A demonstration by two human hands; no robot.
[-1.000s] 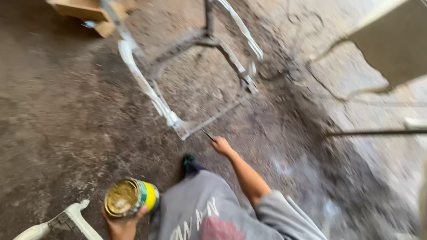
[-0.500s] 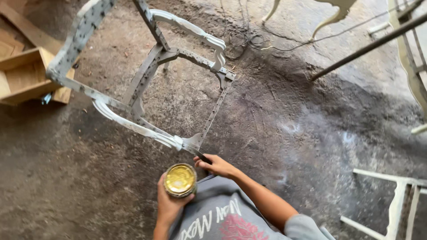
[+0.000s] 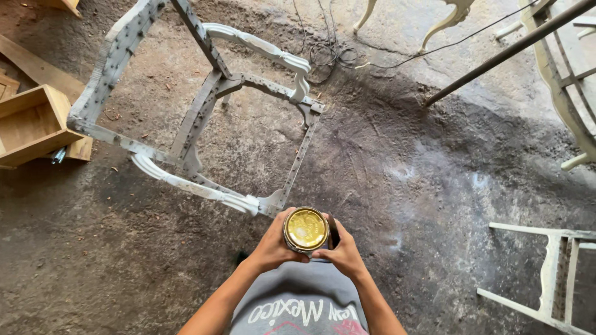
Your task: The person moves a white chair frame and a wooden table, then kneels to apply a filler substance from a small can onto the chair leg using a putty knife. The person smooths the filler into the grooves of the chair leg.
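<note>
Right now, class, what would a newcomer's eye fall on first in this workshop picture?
First the round tin with a golden lid, held low in the middle between the left hand and the right hand. Just beyond it, a white-painted chair frame lies on the dusty floor, a wooden box at left.

Obstacle, just ahead of the hands: white chair frame [image 3: 205, 118] lying on the floor [image 3: 385, 186], its near corner just beyond them. Far left: wooden box [image 3: 34, 124]. Far right: white frame piece [image 3: 552, 273]. Ahead right: slanting metal bar [image 3: 509, 49]. Free room: bare floor to the right and near left of the hands.
</note>
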